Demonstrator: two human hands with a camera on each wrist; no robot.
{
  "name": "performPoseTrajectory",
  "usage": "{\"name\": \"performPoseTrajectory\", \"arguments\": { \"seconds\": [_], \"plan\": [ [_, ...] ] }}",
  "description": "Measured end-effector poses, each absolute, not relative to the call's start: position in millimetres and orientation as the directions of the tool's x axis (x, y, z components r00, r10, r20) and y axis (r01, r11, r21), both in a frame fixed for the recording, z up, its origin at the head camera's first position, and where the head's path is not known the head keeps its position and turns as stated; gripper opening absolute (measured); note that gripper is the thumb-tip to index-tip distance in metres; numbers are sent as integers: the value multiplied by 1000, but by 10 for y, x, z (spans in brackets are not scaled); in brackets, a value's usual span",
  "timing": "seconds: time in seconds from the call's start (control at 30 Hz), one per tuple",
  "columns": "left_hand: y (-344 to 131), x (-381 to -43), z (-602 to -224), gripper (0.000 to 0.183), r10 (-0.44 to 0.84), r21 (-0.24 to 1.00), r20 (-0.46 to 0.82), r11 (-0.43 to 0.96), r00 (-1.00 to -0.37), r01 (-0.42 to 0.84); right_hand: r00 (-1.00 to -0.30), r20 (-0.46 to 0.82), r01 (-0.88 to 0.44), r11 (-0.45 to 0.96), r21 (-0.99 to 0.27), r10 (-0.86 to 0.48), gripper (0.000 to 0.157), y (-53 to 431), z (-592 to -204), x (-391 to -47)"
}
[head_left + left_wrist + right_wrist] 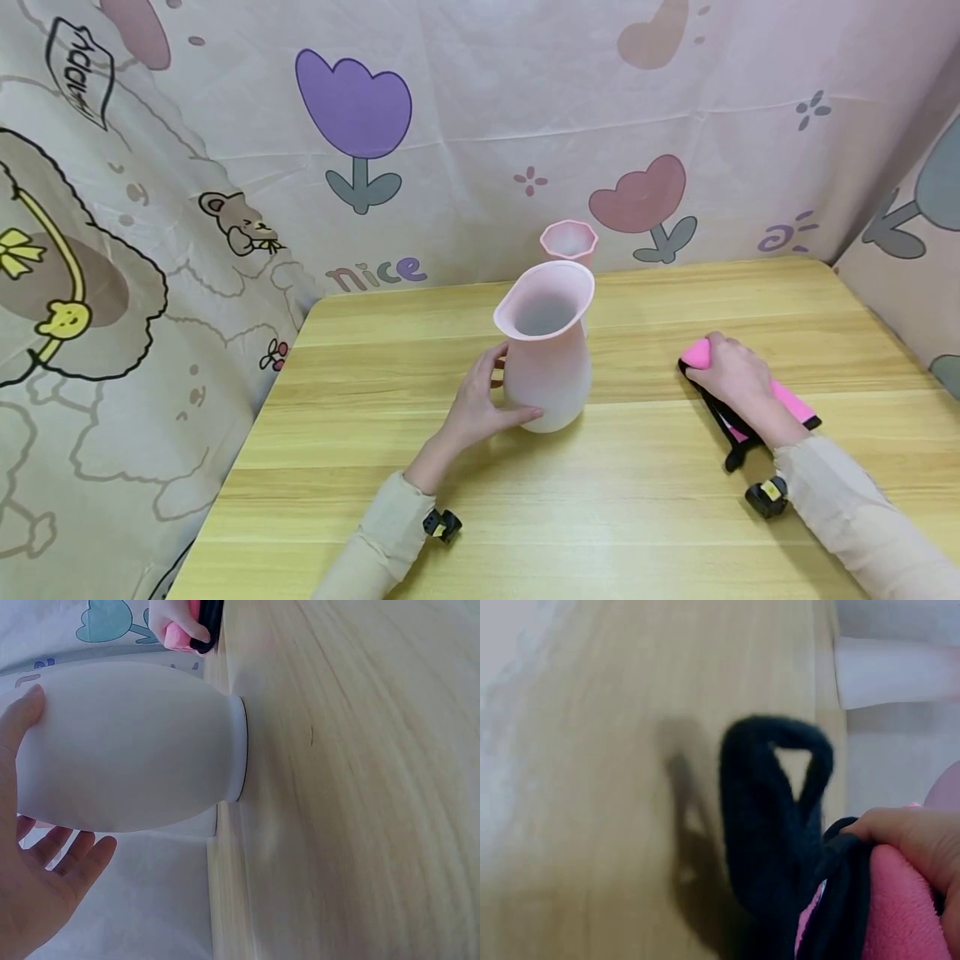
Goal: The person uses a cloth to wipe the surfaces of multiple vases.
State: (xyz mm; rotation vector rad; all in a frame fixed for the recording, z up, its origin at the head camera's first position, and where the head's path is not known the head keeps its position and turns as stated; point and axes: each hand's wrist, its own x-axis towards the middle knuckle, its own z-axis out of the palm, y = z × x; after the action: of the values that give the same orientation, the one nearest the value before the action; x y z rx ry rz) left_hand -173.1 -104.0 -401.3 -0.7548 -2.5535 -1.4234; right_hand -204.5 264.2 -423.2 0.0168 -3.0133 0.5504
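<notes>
A pink and white vase [551, 375] with a flared, spouted mouth stands upright near the middle of the wooden table. My left hand [480, 402] is at its left side, thumb across the front and fingers toward the back. In the left wrist view, the thumb of the left hand [34, 885] lies against the vase [135, 746], its fingers round the other side. Over to the right, my right hand [738, 379] grips a folded pink fluffy cloth [793, 404] with black edging. The right wrist view shows the cloth's black hanging loop [757, 817] close up.
Behind the vase stands a second, smaller pink vase [570, 239] with a faceted rim, partly hidden. A printed fabric backdrop [465, 100] surrounds the table [360, 483] at the back and both sides.
</notes>
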Motion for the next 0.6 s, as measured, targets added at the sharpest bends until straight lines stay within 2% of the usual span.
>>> {"name": "performPoseTrajectory", "arguments": {
  "seconds": [0.23,0.4,0.6],
  "plan": [
    [-1041,-1724,-4015,92,364,765,337,432,-868,478,-977,210,-111,887,-448,-16,55,2647,-4164,-1980],
    [-1040,-1727,-4026,91,363,767,336,431,-869,476,-961,277,-155,826,-543,1,58,2577,-4027,-1921],
    [-1037,-1726,-4023,91,363,768,334,430,-870,474,-951,305,-196,670,-716,48,57,2290,-3796,-1835]
  ]
}}
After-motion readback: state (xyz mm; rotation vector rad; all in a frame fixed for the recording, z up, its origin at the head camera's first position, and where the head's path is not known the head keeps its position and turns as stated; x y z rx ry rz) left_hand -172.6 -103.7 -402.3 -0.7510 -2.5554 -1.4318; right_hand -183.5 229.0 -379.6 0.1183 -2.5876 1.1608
